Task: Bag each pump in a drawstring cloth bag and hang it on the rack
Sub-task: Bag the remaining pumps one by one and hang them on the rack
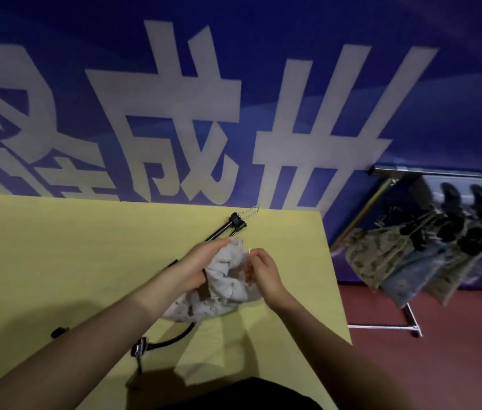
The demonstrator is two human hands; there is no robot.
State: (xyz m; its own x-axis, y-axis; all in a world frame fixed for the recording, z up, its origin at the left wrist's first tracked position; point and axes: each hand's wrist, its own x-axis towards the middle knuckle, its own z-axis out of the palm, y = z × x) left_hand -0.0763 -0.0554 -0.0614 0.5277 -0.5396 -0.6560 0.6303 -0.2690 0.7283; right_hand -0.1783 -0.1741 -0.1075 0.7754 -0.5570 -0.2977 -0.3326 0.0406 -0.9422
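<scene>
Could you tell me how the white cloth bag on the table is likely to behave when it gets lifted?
The bag looks floppy: it bunches between the left hand and right hand. It will probably sag, and the black hose poking from beneath may dangle.

We are noting a blue banner (263, 39) with large white characters hanging behind a yellow tabletop (56, 247); dark red floor (455, 350) lying rightward.

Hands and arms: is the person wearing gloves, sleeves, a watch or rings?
No. The left hand and right hand are bare, with no gloves, and both forearms are uncovered as far as the picture shows. No watch, bracelet or ring is visible.
</scene>
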